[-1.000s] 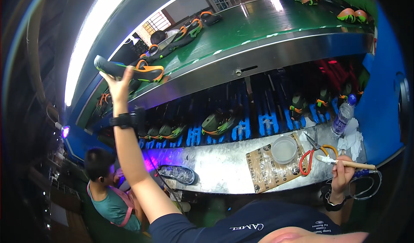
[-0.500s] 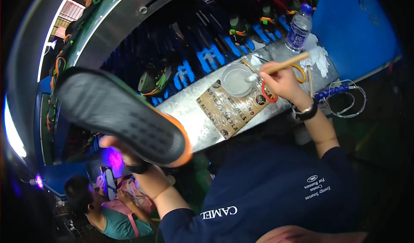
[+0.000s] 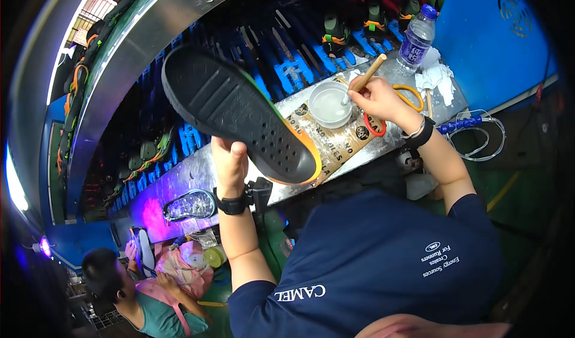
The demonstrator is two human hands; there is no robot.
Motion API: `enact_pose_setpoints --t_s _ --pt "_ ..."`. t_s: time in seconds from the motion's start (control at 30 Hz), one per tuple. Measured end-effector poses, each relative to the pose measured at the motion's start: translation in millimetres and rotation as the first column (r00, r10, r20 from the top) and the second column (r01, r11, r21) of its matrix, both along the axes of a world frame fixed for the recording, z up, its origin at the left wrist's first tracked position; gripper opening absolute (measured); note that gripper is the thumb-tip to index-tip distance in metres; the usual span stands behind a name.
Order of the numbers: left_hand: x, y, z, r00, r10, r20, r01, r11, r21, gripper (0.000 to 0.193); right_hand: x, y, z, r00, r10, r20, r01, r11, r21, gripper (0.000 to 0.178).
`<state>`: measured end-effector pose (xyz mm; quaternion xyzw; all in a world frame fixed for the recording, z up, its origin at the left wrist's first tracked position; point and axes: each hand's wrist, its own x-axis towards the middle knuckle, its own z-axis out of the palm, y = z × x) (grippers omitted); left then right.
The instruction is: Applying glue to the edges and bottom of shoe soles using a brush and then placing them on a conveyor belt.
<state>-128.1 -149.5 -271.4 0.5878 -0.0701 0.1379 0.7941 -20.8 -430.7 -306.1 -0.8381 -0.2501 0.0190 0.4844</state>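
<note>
My left hand is closed around the near side of a black shoe sole with an orange and green edge. The sole is tilted, its grooved and dimpled face turned toward me, and it hides part of the bench. My right hand pinches a wooden-handled brush, whose tip is inside a round translucent tub of cloudy liquid. Under the tub lies a piece of brown printed cardboard. A red loop and a yellow loop, like scissor handles, show beside my right hand.
Behind the metal bench, a rack carries several shoes on blue holders. A purple-capped water bottle and crumpled tissue stand at the right. Another sole lies at the bench's left end, near a seated person.
My left hand has swung the sole to the right, nearer the tub. The brush stands more upright, with its tip lower in the tub.
</note>
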Motion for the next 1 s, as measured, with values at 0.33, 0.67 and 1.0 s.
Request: enact_pose_setpoints --t_s 0.33,0.67,1.0 --pt "35 -29 59 0.982 -0.148 0.118 0.114 0.959 0.258 0.064 -37 -10 65 0.989 0.139 -0.05 -0.085 0.814 0.575 0.005" --pt "42 -47 74 0.961 -0.268 0.073 0.235 0.924 0.301 0.064 -43 -1 68 0.948 0.233 0.218 -0.301 0.88 0.368 0.005" --pt "42 -55 75 0.984 -0.132 0.123 0.06 0.884 0.464 0.077 -50 -5 62 0.908 0.206 0.364 -0.303 0.924 0.232 0.005"
